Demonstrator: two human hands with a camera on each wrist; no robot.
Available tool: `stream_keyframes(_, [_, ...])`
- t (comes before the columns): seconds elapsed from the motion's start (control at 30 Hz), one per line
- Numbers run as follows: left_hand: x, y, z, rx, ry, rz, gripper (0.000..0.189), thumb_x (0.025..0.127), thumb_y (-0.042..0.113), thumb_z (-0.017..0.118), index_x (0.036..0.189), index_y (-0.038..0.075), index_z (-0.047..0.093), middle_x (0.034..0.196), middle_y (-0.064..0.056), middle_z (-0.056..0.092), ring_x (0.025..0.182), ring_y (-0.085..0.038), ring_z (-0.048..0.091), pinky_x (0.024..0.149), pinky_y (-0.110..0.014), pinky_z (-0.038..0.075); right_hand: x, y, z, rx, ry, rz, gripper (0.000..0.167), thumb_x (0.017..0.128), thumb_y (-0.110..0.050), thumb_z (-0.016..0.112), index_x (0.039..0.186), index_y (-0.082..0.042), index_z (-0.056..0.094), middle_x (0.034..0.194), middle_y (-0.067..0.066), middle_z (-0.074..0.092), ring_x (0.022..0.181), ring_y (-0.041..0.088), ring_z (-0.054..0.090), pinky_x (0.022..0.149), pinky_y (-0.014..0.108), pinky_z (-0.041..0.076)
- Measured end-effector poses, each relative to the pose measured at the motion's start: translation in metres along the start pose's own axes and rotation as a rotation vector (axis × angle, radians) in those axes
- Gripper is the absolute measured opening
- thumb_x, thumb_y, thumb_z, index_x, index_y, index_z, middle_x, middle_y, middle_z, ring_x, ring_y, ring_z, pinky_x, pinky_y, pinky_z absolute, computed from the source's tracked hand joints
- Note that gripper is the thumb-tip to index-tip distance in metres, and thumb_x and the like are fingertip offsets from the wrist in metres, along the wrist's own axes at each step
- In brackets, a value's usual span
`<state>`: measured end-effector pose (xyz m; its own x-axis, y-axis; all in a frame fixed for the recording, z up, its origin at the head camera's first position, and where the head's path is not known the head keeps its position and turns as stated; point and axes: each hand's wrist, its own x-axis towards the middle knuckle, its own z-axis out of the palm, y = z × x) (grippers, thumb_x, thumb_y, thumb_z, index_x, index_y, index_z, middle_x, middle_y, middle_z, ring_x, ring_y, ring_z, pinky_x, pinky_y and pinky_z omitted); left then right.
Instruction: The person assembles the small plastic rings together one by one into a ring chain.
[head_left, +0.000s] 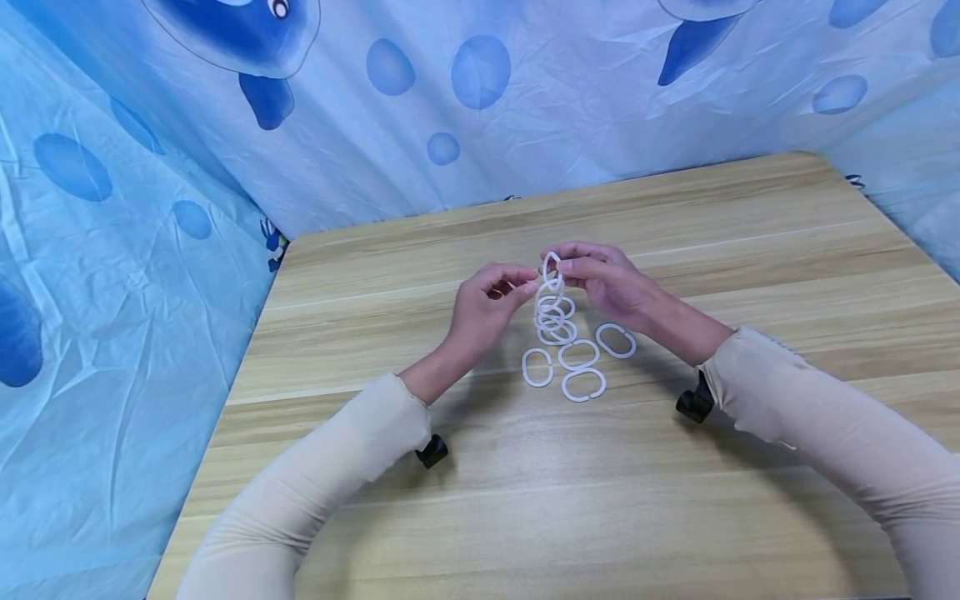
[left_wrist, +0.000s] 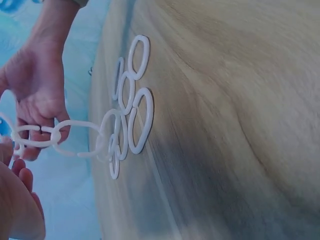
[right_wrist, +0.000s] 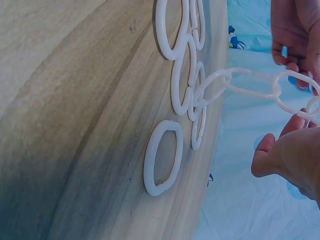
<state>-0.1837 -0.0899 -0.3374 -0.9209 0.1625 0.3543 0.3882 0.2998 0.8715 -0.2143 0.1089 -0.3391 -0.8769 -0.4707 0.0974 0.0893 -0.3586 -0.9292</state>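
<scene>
In the head view my right hand [head_left: 611,282] pinches the top link of a white plastic link chain [head_left: 544,265] between thumb and fingers. The chain hangs from there, and its lower links lie heaped on the table. My left hand [head_left: 487,307] is just left of the upper chain, thumb and forefinger tips at its edge; whether they grip a link is unclear. Both wrist views show the raised links stretched between my hands. Separate white C-shaped links lie in front of the heap: a left one [head_left: 525,367], a right one [head_left: 633,343] and a near one [head_left: 566,388].
The wood-grain table [head_left: 525,500] extends around the links. Behind it and on its left hangs a blue curtain [head_left: 337,158] with whale and bubble prints. A small black camera [head_left: 432,451] sits under the left wrist, another black camera [head_left: 695,403] under the right.
</scene>
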Motion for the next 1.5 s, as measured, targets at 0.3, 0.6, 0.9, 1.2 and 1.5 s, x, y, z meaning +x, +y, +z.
stream_keyframes(0.3, [-0.005,0.005,0.006,0.078,-0.036,0.249,0.023,0.076,0.008,0.081,0.098,0.003,0.075,0.099,-0.010,0.062,0.097,-0.023,0.057,0.082,-0.035,0.052,0.001,0.000,0.005,-0.031,0.003,0.032,0.016,0.091,-0.004,0.053,0.104,-0.003,0.063,0.112,0.009,0.059,0.111,0.024,0.047,0.101,0.038,0.028])
stream_keyframes(0.6, [-0.001,0.007,0.004,0.066,-0.012,0.159,0.012,0.081,0.010,0.078,0.090,0.003,0.076,0.092,-0.005,0.065,0.087,-0.014,0.059,0.078,-0.030,0.050,0.001,0.000,-0.001,-0.158,-0.015,0.100,0.019,0.099,-0.016,0.052,0.101,-0.006,0.068,0.097,0.001,0.065,0.098,0.018,0.054,0.098,0.041,0.031])
stream_keyframes(0.9, [0.006,0.012,-0.005,-0.133,0.036,-0.248,0.018,0.083,0.018,0.077,0.094,0.005,0.075,0.090,0.002,0.066,0.077,-0.010,0.053,0.066,-0.020,0.044,-0.008,-0.008,-0.025,-0.500,0.075,0.196,0.042,0.100,-0.029,0.052,0.126,0.004,0.056,0.117,0.016,0.061,0.109,0.035,0.049,0.103,0.048,0.033])
stream_keyframes(1.2, [0.007,0.011,-0.009,-0.252,0.005,-0.397,0.023,0.088,0.020,0.072,0.103,0.003,0.072,0.090,0.002,0.067,0.083,-0.011,0.058,0.087,-0.030,0.049,-0.018,-0.010,-0.045,-0.781,0.026,0.221,0.039,0.096,-0.028,0.059,0.121,0.003,0.060,0.120,0.017,0.061,0.114,0.026,0.054,0.101,0.044,0.039])
stream_keyframes(1.5, [0.008,0.011,-0.011,-0.382,0.013,-0.464,0.025,0.091,0.019,0.069,0.106,0.000,0.071,0.088,0.000,0.068,0.076,-0.015,0.059,0.085,-0.033,0.048,-0.023,-0.011,-0.058,-1.024,-0.045,0.190,0.025,0.093,-0.018,0.065,0.111,-0.001,0.066,0.109,0.010,0.066,0.094,0.021,0.055,0.078,0.031,0.044])
